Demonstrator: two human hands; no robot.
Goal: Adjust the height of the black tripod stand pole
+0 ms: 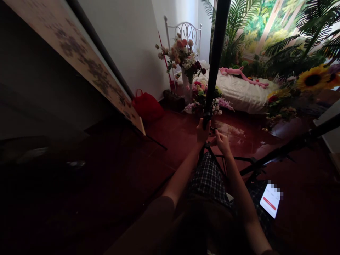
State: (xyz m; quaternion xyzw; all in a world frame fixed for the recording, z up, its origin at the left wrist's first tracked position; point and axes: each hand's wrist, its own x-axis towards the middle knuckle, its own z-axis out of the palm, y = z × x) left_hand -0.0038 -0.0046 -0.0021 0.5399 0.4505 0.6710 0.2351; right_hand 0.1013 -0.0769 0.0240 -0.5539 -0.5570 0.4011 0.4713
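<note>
In the head view a black tripod stand's pole [214, 60] rises in front of me, leaning slightly to the right. My left hand [203, 131] is closed round the lower part of this pole. Just to its right, my right hand [222, 141] pinches a small dark part at the stand's collar, probably a knob; its shape is too dark to make out. The stand's legs [211, 153] spread below both hands, near my checked clothing [208, 177]. A lit phone [270, 200] lies on the checked cloth at the lower right.
A second black pole [289, 147] slants in from the right. Flower bunches [183, 56] stand before a white metal bed [245, 92] with a pink plush toy [243, 73]. A red bag [147, 105] rests by a tall floral panel [90, 63]. The floor [170, 150] is dark red.
</note>
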